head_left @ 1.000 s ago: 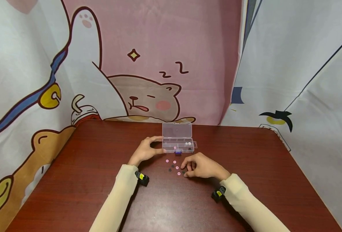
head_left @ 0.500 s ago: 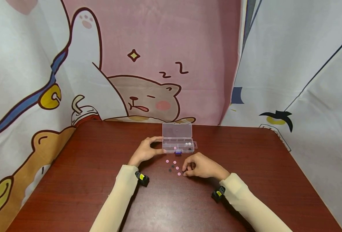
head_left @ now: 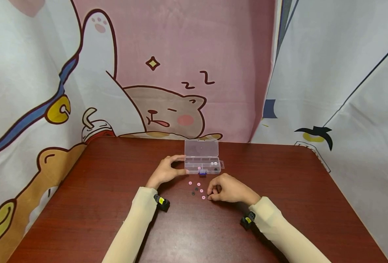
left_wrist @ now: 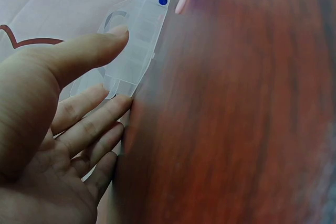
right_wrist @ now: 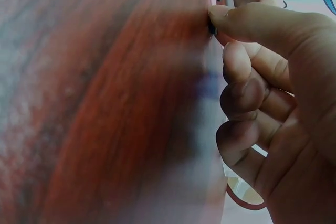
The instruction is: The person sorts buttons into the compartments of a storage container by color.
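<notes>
On the worktop (head_left: pixel 181 237), the right hand (head_left: pixel 231 188) pinches 1 small black disc (right_wrist: pixel 212 28); just left, 4 round pink discs (head_left: pixel 203 197) and 2 black discs (head_left: pixel 193 193) lie loose. Farther, the left hand (head_left: pixel 163 171) clasps a clear plastic box (head_left: pixel 195 148) already holding 1 pink disc (head_left: pixel 199 168), 1 black disc (head_left: pixel 216 169) and 2 white discs (head_left: pixel 212 163).

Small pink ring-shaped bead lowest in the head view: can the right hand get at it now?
Probably yes: the right hand is close to the pink bead with nothing between, though its grip seems occupied by a small black disc.
</notes>
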{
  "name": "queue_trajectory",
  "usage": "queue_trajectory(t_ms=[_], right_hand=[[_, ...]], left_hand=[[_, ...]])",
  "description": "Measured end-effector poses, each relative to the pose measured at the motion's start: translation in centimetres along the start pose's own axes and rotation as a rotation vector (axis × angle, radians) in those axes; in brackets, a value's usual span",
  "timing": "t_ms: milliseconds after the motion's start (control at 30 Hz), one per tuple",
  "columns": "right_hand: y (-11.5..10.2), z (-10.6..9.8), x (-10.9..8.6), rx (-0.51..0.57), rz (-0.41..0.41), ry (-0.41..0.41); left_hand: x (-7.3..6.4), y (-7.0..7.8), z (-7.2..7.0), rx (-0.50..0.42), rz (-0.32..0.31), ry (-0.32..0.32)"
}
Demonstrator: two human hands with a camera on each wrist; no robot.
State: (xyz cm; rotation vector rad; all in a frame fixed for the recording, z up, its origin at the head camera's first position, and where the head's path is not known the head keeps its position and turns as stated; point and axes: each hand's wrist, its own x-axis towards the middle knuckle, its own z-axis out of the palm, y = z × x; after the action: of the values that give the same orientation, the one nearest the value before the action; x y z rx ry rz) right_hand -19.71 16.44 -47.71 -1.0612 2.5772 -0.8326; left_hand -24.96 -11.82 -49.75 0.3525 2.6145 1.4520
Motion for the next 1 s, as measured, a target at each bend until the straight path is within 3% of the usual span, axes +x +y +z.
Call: queue_trajectory(t_ms=[300,1000], right_hand=[[0.3,-0.6,0.2,-0.003,-0.023,0.054],[0.5,-2.6,1.3,0.036,0.081,0.246]], left_hand=[[0.0,0.3,0.0,0.019,0.009,0.0],[-0.1,0.1,-0.1,0.01,-0.006,-0.002]])
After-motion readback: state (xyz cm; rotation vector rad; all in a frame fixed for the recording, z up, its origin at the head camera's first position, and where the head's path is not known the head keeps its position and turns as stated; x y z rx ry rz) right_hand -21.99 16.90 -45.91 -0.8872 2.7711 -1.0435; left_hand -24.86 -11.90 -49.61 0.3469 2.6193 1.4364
